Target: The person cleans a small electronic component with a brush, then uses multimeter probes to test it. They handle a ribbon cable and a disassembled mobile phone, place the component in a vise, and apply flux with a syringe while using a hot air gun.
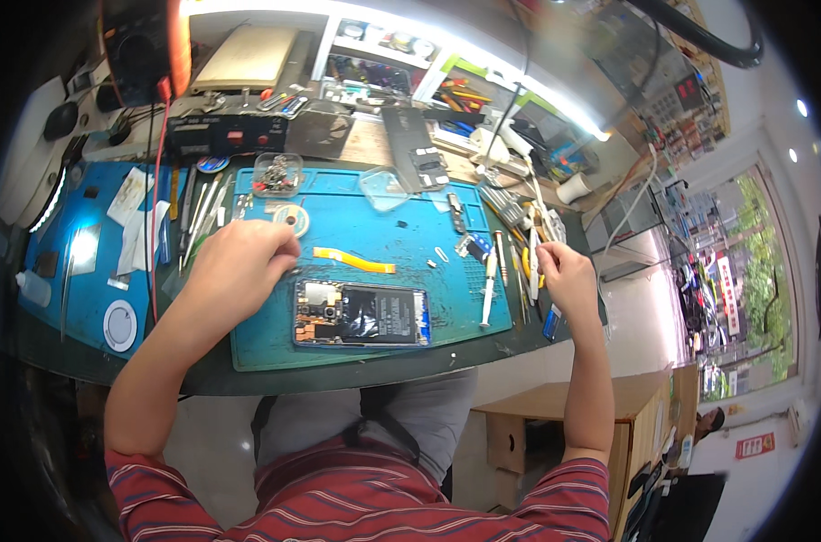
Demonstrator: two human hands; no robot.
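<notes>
An opened smartphone (361,314) lies on the blue work mat (275,352), its black battery and circuit board exposed. Just beyond it rests an orange flex cable (354,261). My left hand (248,262) hovers left of that cable with fingers curled together; whatever they hold, if anything, is hidden. A small round spool (291,219) sits right behind its fingertips. Over at the mat's right side, my right hand (568,274) has thumb and fingers pinched beside a pale slim tool (533,262). I cannot tell whether it grips that tool.
A clear box of small parts (277,173) and an empty clear tray (385,188) stand toward the back. A screwdriver (490,287) lies right of the phone, near several hand tools. Left are tweezers (67,289) and a white disc (119,325). A red cable (159,217) hangs down.
</notes>
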